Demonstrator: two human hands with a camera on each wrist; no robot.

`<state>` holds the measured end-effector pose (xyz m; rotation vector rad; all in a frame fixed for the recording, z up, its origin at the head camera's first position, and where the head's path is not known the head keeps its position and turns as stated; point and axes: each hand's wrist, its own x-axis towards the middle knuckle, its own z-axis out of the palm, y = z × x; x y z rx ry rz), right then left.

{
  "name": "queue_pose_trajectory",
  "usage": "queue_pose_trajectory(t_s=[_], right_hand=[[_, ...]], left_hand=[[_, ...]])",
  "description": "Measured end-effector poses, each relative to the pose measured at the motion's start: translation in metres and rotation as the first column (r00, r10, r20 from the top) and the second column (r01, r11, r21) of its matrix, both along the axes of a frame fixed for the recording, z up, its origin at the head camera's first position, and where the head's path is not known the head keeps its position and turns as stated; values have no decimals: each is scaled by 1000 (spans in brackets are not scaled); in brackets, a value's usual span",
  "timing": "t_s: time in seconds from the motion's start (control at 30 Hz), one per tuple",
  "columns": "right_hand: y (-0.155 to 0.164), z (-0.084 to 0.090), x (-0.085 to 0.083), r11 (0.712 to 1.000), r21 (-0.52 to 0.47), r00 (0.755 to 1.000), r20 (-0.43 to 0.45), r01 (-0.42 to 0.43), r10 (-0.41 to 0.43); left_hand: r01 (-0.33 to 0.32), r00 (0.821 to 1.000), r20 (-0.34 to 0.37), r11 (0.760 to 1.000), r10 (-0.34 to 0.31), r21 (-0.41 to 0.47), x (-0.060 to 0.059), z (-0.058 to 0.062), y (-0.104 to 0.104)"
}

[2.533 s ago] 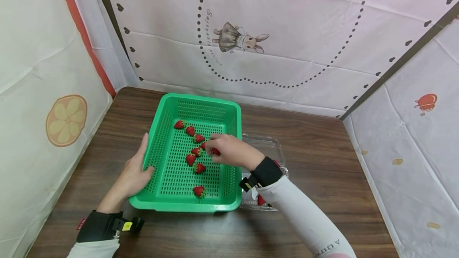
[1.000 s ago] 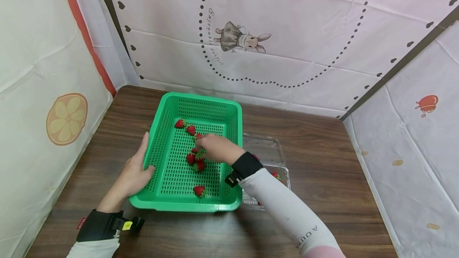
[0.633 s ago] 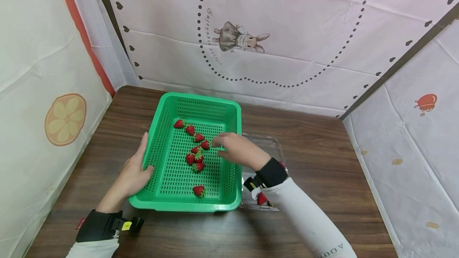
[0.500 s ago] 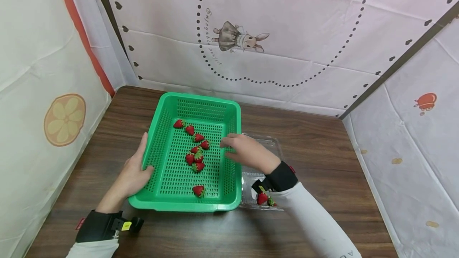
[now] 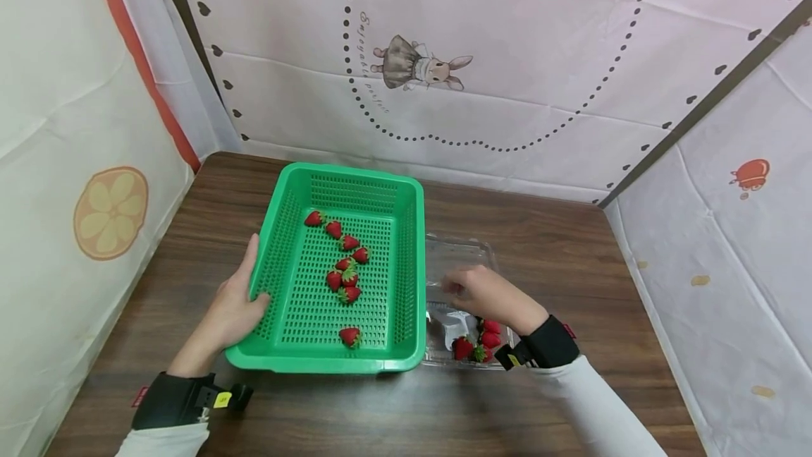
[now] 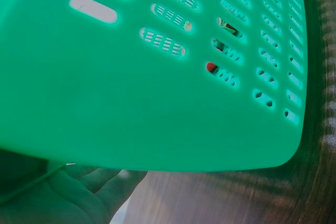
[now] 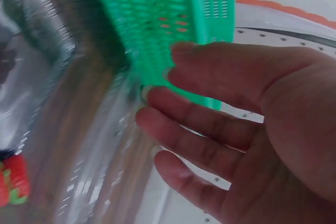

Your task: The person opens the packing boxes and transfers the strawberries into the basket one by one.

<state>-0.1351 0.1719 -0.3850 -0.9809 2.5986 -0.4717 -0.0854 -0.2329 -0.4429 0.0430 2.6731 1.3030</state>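
Observation:
My left hand (image 5: pixel 231 309) grips the left rim of a green plastic basket (image 5: pixel 419 266), thumb over the edge. In the left wrist view, the basket wall (image 6: pixel 131 108) fills most of the picture and partly hides the palm and fingers (image 6: pixel 113 192). Several strawberries (image 5: pixel 349 295) lie on the basket's perforated floor, mostly in a loose line, with one strawberry (image 5: pixel 349 336) apart near the front. Over a clear plastic clamshell box (image 5: pixel 459 252) right of the basket hovers my right hand (image 5: pixel 491 295). Its fingers (image 7: pixel 194 148) are loosely bent, holding nothing.
Several strawberries (image 5: pixel 463 348) sit in the clamshell's front half beside a crumpled pale piece (image 5: pixel 452 324). Its lid half lies spread toward the back. The brown wooden table (image 5: pixel 558 245) is bordered by printed cloth walls (image 5: pixel 539 41) behind and at both sides.
My right hand let go of a strawberry among the others in the basket, then moved right, out over the clamshell box. The left hand has stayed at the basket's rim.

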Motion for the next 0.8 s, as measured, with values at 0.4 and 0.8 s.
queue_pose_trajectory(t_s=[0.4,0.8], right_hand=[[25,-36,16,991,127,993,113,-32,18],[23,-61,26,965,242,993,-49,-96,111]], left_hand=[[3,1000,2,1000,-3,3,1,0,0],[0,1000,5,1000,0,4,2,1,0]])
